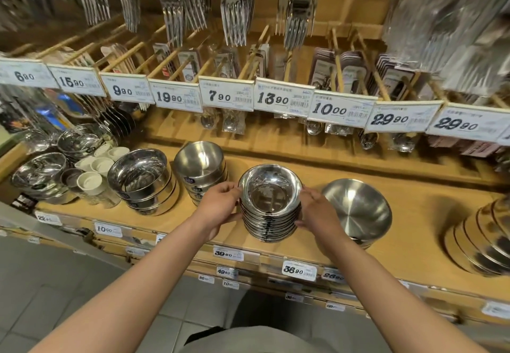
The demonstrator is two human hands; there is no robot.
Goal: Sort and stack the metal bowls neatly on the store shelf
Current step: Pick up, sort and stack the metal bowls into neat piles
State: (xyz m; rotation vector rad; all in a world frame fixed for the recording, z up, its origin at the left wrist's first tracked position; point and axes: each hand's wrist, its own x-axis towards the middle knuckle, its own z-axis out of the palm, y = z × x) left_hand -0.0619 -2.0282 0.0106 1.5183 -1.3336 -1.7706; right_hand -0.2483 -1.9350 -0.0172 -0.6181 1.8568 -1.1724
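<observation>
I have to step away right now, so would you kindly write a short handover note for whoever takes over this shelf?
Left hand and right hand: each grips one side of the stack of shallow shiny bowls, which stands mid-shelf near the front edge of the wooden shelf.
Done: that stack looks even; two more bowl stacks stand to its left.
Left: the brushed bowl to the right sits tilted on its pile; the far-right pile leans. Straighten both.
</observation>
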